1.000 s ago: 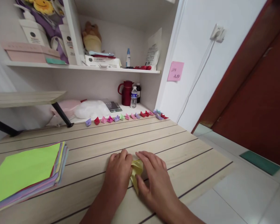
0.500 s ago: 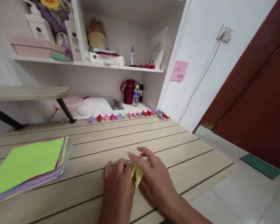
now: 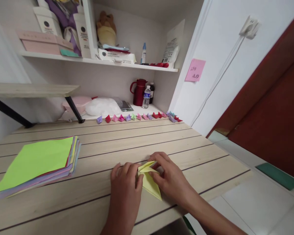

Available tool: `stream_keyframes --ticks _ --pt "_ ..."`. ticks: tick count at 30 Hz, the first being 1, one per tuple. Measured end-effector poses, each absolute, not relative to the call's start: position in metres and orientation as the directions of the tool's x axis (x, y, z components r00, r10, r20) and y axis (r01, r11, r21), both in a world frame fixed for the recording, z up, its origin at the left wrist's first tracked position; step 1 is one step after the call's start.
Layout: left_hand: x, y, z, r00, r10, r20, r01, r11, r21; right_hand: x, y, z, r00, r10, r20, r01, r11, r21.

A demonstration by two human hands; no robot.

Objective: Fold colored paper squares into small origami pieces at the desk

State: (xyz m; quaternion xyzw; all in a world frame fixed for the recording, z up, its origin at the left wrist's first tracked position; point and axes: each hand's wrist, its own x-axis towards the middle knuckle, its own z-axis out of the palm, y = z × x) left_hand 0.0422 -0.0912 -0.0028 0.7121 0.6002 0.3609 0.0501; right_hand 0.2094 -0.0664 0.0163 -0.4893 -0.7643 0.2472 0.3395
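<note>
A partly folded piece of yellow origami paper (image 3: 152,186) lies on the wooden table between my hands, its lower point toward me and a raised flap at its far end. My left hand (image 3: 126,186) rests at its left edge, thumb and fingers closed on the paper there. On the other side, my right hand (image 3: 169,176) pinches the flap between thumb and fingers. Part of the paper's upper edge is hidden behind the fingertips.
A stack of coloured paper (image 3: 44,160), light green on top, lies at the left. Small folded paper boats (image 3: 121,118) line the table's back edge. Behind them stand a dark red jug (image 3: 139,93) and a water bottle (image 3: 146,98). A black-legged riser (image 3: 34,89) stands back left.
The yellow paper has opened out flatter and shows more of its surface. My right hand has come down from above it and now pinches its flap. The view has shifted slightly.
</note>
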Motion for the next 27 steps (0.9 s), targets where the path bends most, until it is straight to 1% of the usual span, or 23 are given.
stream_keyframes --ticks 3,5,7,11,14,17,20,24,27 --pt "0.045 -0.094 -0.003 0.027 0.88 0.474 0.822 -0.29 0.491 0.217 -0.066 0.013 -0.298 0.914 0.275 0.616 0.404 -0.677" --pt "0.046 -0.095 -0.004 0.046 0.888 0.457 0.829 -0.289 0.478 0.221 -0.067 0.011 -0.313 0.911 0.27 0.642 0.412 -0.647" --pt "0.045 -0.095 -0.006 0.095 0.901 0.423 0.835 -0.304 0.459 0.225 -0.069 0.007 -0.325 0.903 0.282 0.664 0.43 -0.611" --pt "0.043 -0.093 -0.008 0.215 0.907 0.362 0.836 -0.362 0.411 0.232 -0.073 0.0 -0.373 0.858 0.353 0.69 0.511 -0.513" --pt "0.041 -0.092 -0.011 0.266 0.902 0.339 0.851 -0.385 0.358 0.235 -0.075 -0.003 -0.409 0.836 0.367 0.673 0.547 -0.498" --pt "0.037 -0.092 -0.016 0.326 0.88 0.345 0.865 -0.426 0.267 0.24 -0.078 -0.001 -0.449 0.821 0.354 0.658 0.571 -0.491" --pt "0.03 -0.092 -0.022 0.381 0.837 0.394 0.871 -0.467 0.152 0.249 -0.083 0.005 -0.511 0.796 0.323 0.636 0.604 -0.48" --pt "0.025 -0.09 -0.027 0.53 0.741 0.411 0.818 -0.574 -0.02 0.263 -0.09 0.017 -0.575 0.775 0.263 0.596 0.617 -0.514" --pt "0.024 -0.092 -0.028 0.546 0.713 0.44 0.82 -0.562 -0.107 0.267 -0.095 0.02 -0.609 0.75 0.258 0.596 0.647 -0.475"
